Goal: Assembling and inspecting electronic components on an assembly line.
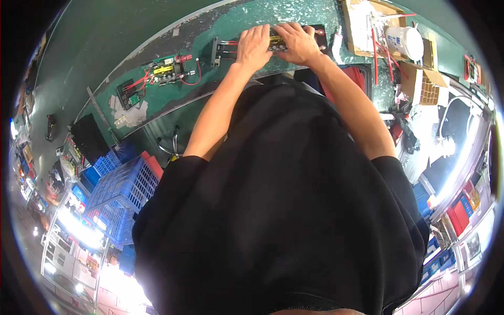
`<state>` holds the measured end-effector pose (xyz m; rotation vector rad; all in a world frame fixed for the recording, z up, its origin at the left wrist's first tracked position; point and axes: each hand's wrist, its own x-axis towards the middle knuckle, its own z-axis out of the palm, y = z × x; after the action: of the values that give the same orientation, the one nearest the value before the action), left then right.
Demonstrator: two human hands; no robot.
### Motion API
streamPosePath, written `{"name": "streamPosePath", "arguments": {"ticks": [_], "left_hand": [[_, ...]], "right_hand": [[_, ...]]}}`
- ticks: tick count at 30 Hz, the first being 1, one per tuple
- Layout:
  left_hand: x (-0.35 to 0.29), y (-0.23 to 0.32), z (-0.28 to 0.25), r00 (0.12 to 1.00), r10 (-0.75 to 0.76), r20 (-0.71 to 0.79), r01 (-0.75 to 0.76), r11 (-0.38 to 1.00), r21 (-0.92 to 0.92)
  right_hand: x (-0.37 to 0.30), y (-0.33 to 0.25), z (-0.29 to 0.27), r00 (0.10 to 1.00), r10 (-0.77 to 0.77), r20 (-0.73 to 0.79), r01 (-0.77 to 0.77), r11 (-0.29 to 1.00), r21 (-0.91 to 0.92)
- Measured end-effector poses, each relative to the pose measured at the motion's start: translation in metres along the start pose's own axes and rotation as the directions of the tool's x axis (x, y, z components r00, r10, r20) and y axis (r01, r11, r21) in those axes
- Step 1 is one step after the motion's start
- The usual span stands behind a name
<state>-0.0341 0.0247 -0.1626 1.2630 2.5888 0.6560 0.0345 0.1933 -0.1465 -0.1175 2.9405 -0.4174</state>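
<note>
The left hand (254, 48) and right hand (299, 45) lie on the circuit assembly (275, 44) at the green counter (210, 27) — both curled; whether gripping, I cannot tell.

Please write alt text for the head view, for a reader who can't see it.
A person's bare left hand and right hand rest over a yellow-and-black electronic assembly with red wires on a worn green worktop. A similar red-wired electronic assembly lies to the left; a white cylindrical container is at the right.

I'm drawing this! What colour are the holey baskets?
The baskets are blue, clearest in the head view.
</note>
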Motion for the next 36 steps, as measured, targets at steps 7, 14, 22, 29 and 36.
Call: {"name": "streamPosePath", "arguments": {"ticks": [7, 14, 22, 29, 36], "left_hand": [[0.001, 0.0, 0.002, 0.999, 0.027, -0.026, -0.027, 1.0, 0.003], [0.0, -0.001, 0.003, 1.0, 0.007, -0.02, -0.007, 1.0, 0.011], [0.003, -0.002, 0.002, 1.0, -0.017, -0.014, 0.016, 1.0, -0.013], [0.002, 0.003, 0.002, 0.999, -0.031, 0.032, 0.031, 0.999, -0.012], [-0.038, 0.032, -0.019, 0.989, -0.023, -0.148, 0.008, 0.995, -0.102]], "right_hand": [[0.0, 0.002, 0.0, 1.0, 0.015, -0.01, -0.014, 0.999, 0.03], [0.0, 0.0, 0.002, 1.0, 0.003, -0.028, -0.003, 1.0, 0.006], [0.003, 0.0, 0.002, 0.999, 0.009, -0.052, -0.01, 1.0, -0.018], [-0.01, 0.0, -0.003, 0.997, -0.007, -0.073, 0.009, 1.0, 0.026], [-0.097, 0.011, -0.03, 0.993, -0.06, -0.098, 0.05, 0.993, -0.105]]}}
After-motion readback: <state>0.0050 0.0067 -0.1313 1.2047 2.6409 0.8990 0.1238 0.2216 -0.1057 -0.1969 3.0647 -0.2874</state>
